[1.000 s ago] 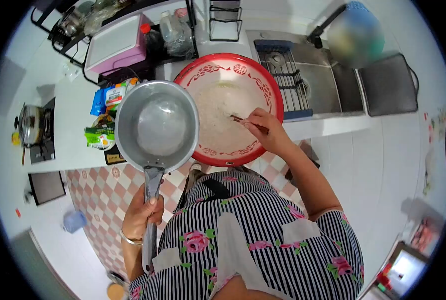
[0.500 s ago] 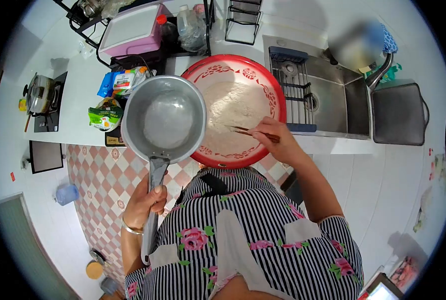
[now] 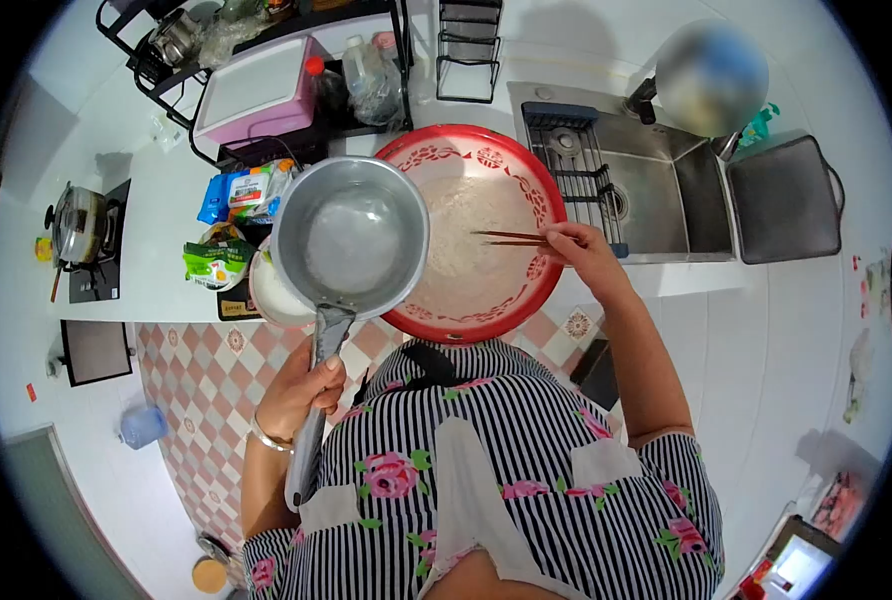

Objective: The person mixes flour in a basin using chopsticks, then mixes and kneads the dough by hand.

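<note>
Left hand [image 3: 312, 388], which gripped a metal saucepan [image 3: 351, 240] by its handle [image 3: 308, 458], right hand [image 3: 578, 254], which pinched chopsticks [image 3: 514, 235] with tips over a pale mixture [image 3: 454, 225], red-rimmed basin [image 3: 551, 190], which contained the mixture and stood at the counter's [image 3: 161, 290] front edge, beside the sink [image 3: 658, 195].

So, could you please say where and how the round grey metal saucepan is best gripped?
Probably by its long grey handle, from the wearer's side, with a wraparound grip: the handle slants back from the wide, open saucepan, away from the round red-and-white basin, and no second handle shows. The left hand grips it there.
</note>
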`<action>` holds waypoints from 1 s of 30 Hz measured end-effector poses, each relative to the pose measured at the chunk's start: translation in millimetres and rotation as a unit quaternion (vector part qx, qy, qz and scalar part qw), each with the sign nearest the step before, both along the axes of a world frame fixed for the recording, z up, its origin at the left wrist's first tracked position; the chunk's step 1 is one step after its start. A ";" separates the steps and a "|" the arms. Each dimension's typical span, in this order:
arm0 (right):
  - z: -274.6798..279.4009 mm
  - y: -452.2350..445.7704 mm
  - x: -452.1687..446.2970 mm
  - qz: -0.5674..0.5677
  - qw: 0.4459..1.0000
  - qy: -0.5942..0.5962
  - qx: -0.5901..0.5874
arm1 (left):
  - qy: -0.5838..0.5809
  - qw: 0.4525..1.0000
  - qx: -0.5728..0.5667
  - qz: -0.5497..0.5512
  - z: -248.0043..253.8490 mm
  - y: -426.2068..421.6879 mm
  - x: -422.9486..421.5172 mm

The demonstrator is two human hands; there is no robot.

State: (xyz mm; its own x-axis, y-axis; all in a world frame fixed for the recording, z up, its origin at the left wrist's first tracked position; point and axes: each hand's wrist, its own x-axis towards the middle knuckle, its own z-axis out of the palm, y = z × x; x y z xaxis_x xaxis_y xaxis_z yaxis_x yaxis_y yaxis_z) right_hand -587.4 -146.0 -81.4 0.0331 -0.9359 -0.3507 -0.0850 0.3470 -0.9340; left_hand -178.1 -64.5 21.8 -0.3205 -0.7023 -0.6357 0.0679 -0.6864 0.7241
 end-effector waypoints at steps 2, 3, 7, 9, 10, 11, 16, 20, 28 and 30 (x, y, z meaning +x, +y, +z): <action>-5.6 -7.4 -4.9 0.073 0.984 0.149 -0.060 | -0.002 1.000 -0.001 -0.010 -0.4 -5.9 -0.1; -1.5 -9.8 -1.9 0.081 0.981 0.170 -0.048 | -0.010 1.000 -0.005 -0.018 0.6 -8.4 0.6; 11.1 -20.5 -4.4 0.109 0.986 0.122 0.012 | -0.020 0.998 -0.023 -0.051 -2.4 -18.3 1.6; 12.4 -21.5 -10.8 0.091 0.993 0.025 0.065 | -0.029 0.998 -0.025 -0.053 -4.0 -20.7 0.3; 15.0 -20.9 -10.3 0.066 0.992 -0.027 0.101 | -0.034 0.998 -0.025 -0.055 -3.3 -22.9 2.6; 16.5 -21.1 -13.1 0.043 0.987 -0.079 0.134 | -0.030 0.998 -0.023 -0.058 -3.5 -24.6 1.8; 22.6 -20.7 -13.4 0.159 0.976 0.087 0.121 | -0.026 0.997 -0.016 -0.072 -1.9 -26.5 1.8; 5.5 -19.8 8.0 0.311 0.855 0.408 -0.072 | -0.027 0.997 -0.016 -0.074 -4.5 -27.9 7.0; 30.3 -12.4 44.8 0.330 0.706 0.623 -0.075 | -0.068 0.991 -0.048 -0.101 -9.8 -33.6 9.2; 33.7 -7.5 43.9 0.344 0.697 0.621 -0.101 | -0.085 0.989 -0.061 -0.107 -7.7 -36.5 5.4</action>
State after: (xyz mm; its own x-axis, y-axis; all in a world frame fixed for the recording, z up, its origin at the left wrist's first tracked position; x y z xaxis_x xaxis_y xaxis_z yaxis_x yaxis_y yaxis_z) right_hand -543.5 -153.5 -47.7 0.2872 -0.8828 -0.3717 -0.9528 -0.3031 -0.0162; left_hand -172.7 -101.0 14.1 -0.3664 -0.7048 -0.6075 -0.1995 -0.5783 0.7911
